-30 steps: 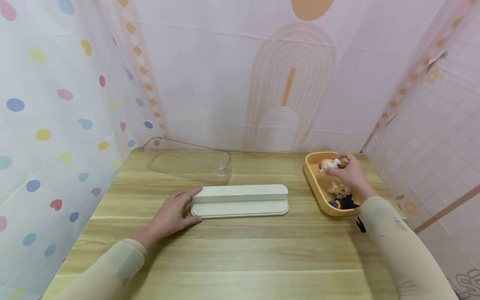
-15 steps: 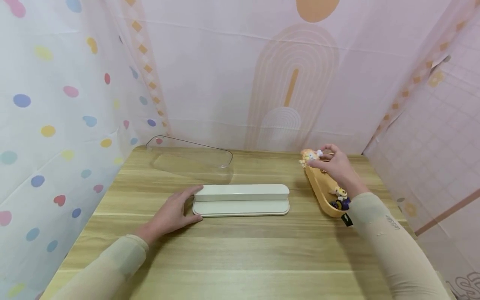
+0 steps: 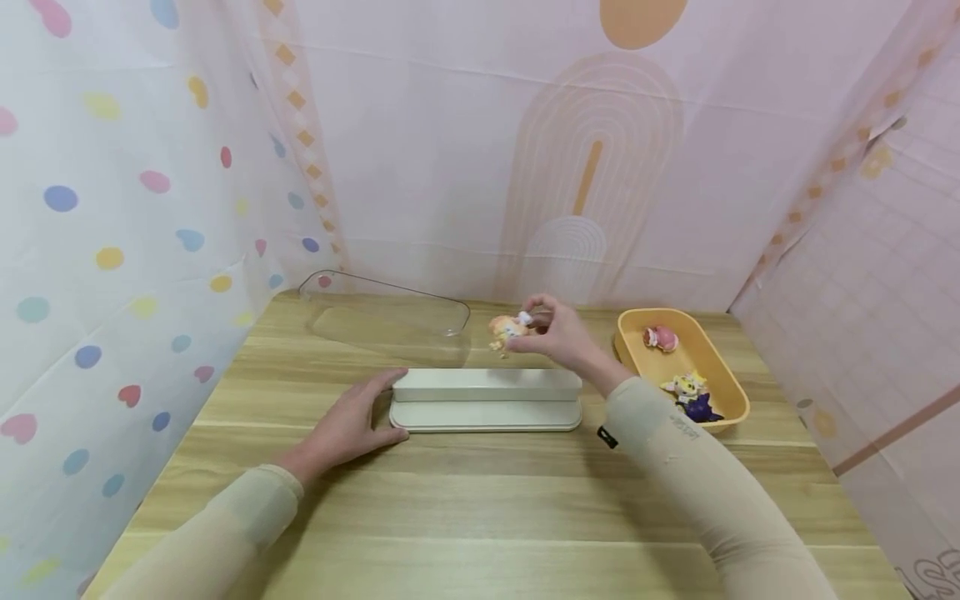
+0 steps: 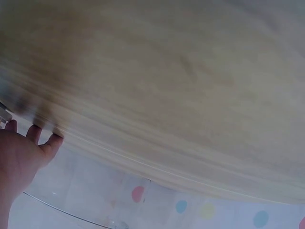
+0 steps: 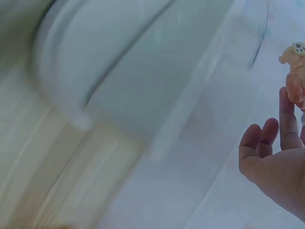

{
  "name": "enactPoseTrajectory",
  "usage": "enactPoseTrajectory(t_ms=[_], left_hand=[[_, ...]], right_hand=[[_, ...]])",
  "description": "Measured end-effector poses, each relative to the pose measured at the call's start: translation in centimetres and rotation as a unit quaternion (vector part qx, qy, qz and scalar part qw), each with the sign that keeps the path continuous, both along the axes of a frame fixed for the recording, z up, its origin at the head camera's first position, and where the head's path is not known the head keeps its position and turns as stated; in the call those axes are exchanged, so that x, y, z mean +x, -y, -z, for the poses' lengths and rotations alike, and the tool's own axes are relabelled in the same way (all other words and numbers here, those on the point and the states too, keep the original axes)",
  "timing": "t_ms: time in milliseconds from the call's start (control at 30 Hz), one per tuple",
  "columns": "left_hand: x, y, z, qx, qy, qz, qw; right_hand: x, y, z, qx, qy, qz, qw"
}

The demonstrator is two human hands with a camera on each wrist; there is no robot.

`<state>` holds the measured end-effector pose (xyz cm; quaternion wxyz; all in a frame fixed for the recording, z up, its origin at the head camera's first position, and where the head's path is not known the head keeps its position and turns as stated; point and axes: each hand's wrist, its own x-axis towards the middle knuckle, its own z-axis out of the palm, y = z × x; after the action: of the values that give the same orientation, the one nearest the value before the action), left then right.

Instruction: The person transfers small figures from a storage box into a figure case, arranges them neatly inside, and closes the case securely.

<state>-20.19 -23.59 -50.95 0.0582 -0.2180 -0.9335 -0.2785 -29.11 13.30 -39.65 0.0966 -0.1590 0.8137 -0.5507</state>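
Note:
My left hand (image 3: 348, 429) holds the left end of a white two-step display stand (image 3: 487, 414), thumb at the front edge and fingers at the upper step. At the edge of the left wrist view, that hand (image 4: 24, 157) meets a sliver of the stand. With thumb and fingers, my right hand (image 3: 566, 337) pinches a small orange-haired toy figurine (image 3: 504, 327) in the air above and behind the stand. Part of the same figurine (image 5: 296, 78) shows at the right wrist view's edge. Right of this hand is a yellow-orange tray (image 3: 731, 392) with more figurines.
In the tray lie a pink figurine (image 3: 662, 338), a yellow-and-white one (image 3: 686, 385) and a dark purple one (image 3: 701, 408). A clear plastic cover (image 3: 382, 325) rests at the back left of the wooden table (image 3: 450, 517). Patterned cloth (image 3: 420, 167) hangs behind.
My right hand has lifted the orange-haired figurine out of the tray and carried it left, over to behind the stand. The left hand has stayed on the stand's left end.

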Motion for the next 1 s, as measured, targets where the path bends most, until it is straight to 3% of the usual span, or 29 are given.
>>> enactPoseTrajectory(t_ms=[267,467,567,667,833,1000], left_hand=[[0.0,-0.3,-0.2,0.007,0.016,-0.001,0.9999],[0.0,-0.6,-0.6,0.009,0.018,0.002,0.9998],[0.0,-0.6,-0.8,0.010,0.018,0.001,0.9998],[0.0,-0.6,-0.9,0.005,0.020,0.000,0.9998],[-0.1,-0.6,-0.8,0.001,0.020,-0.001,0.9998],[-0.3,-0.6,-0.7,-0.003,0.015,-0.005,0.9999]], right_hand=[[1.4,5.9,1.3,0.027,-0.011,-0.088,0.996],[2.7,8.7,2.1,0.057,-0.058,-0.126,0.989],[3.4,9.8,2.5,0.088,-0.102,-0.135,0.982],[4.0,10.6,2.9,0.142,-0.157,-0.140,0.967],[5.0,11.6,3.7,0.238,-0.250,-0.135,0.929],[5.4,12.2,4.7,0.293,-0.320,-0.115,0.893]])
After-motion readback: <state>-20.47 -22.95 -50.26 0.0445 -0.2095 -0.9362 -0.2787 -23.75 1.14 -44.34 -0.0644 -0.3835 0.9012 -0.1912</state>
